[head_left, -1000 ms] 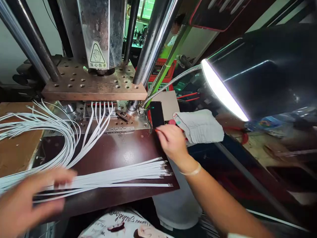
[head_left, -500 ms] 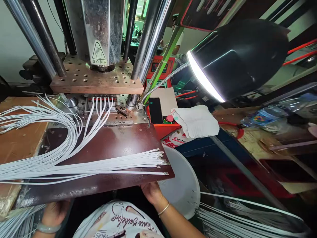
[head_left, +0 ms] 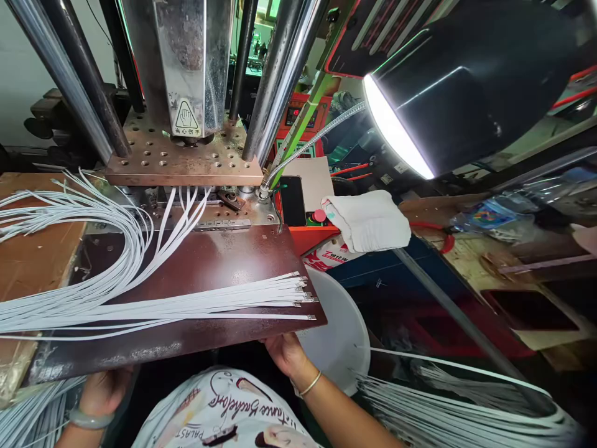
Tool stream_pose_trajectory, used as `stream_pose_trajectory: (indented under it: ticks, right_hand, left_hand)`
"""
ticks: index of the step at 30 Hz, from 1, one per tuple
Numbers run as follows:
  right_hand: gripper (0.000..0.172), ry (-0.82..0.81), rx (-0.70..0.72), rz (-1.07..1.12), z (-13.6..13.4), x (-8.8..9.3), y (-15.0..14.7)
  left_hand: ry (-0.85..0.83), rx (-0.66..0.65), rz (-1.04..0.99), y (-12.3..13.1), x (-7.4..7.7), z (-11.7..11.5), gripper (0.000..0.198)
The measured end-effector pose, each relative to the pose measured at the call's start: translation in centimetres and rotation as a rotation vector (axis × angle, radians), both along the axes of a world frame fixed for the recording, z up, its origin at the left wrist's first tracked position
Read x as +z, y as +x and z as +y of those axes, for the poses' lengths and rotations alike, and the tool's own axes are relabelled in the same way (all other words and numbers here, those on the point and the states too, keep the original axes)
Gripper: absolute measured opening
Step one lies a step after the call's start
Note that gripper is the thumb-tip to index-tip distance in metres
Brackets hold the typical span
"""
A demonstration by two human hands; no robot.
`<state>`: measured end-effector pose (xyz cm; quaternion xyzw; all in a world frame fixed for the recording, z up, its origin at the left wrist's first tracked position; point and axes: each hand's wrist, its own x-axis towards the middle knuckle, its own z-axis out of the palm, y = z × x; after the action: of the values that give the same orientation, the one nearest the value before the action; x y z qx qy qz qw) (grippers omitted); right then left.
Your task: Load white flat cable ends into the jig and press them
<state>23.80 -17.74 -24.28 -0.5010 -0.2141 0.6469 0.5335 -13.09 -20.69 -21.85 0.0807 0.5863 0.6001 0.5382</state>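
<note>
Flat white cables with little metal tips lie across the glossy brown board, at ten o'clock from the right hand, two from the left hand. Fingers mostly hide beneath the board's near edge; I can't tell whether they grip.

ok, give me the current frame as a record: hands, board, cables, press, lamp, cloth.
left hand: partly hidden under near edge of brown board; grip unclear
right hand: at same edge, farther right; fingertips hidden
white cables: lying on board, tipped ends toward its right side
second cable group: far ends hidden behind front edge of press plate
lamp: lit
white cloth: right of red button
</note>
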Motion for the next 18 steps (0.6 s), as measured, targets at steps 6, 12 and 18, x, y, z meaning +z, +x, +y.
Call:
stream_pose_trajectory:
  ticks: [6, 12, 18]
  right_hand:
    - [0.042, 1.084, 0.717, -0.872, -1.1, 7.7, 0.4]
    - [0.023, 1.228, 0.695, -1.773, 12.6, 17.1, -1.0]
    - [0.025, 0.916, 0.764, -1.998, 22.9, 17.5, -2.8]
  left_hand:
    - [0.418, -0.829, 0.895, 0.7, 3.1, -4.0, 0.031]
    - [1.019, -0.970, 1.872, 5.4, 12.6, 3.2, 0.042]
    - [0.895, -1.014, 2.101, 11.4, 13.8, 11.3, 0.053]
